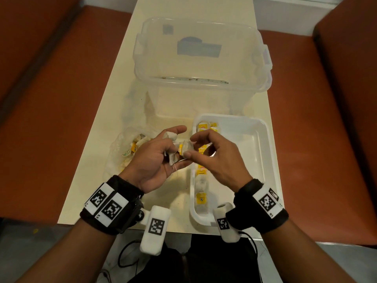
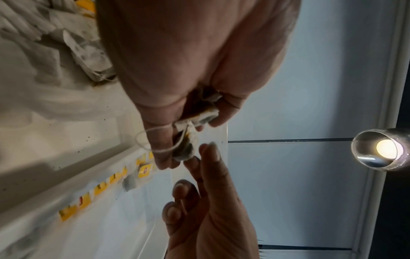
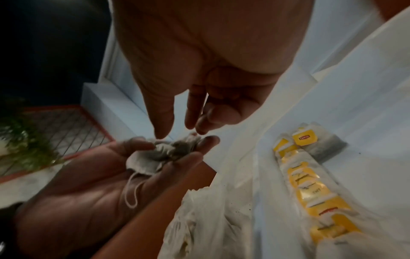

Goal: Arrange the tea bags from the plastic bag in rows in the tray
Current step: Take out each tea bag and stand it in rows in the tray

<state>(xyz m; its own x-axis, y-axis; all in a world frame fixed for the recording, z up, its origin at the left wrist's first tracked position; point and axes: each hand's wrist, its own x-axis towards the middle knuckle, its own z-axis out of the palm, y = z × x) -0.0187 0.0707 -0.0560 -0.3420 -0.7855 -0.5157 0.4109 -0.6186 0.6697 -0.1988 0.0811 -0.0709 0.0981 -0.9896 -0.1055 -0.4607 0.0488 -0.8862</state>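
My left hand (image 1: 175, 148), palm up, grips a clump of tea bags (image 1: 173, 158) with a loose string hanging from it, above the gap between bag and tray. My right hand (image 1: 190, 146) meets it from the right, thumb and forefinger pinching the top tea bag (image 2: 186, 152) of the clump (image 3: 159, 154). The white tray (image 1: 263, 139) lies at the right, with a row of yellow-tagged tea bags (image 1: 201, 170) along its left wall (image 3: 310, 189). The crumpled clear plastic bag (image 1: 122, 154) lies at the left with more tea bags (image 2: 84, 52) inside.
A large clear plastic storage box (image 1: 200, 58) stands behind the tray and bag on the cream table (image 1: 87, 180). The tray's right half (image 1: 244, 160) holds no bags. Red-brown bench seats flank the narrow table on both sides.
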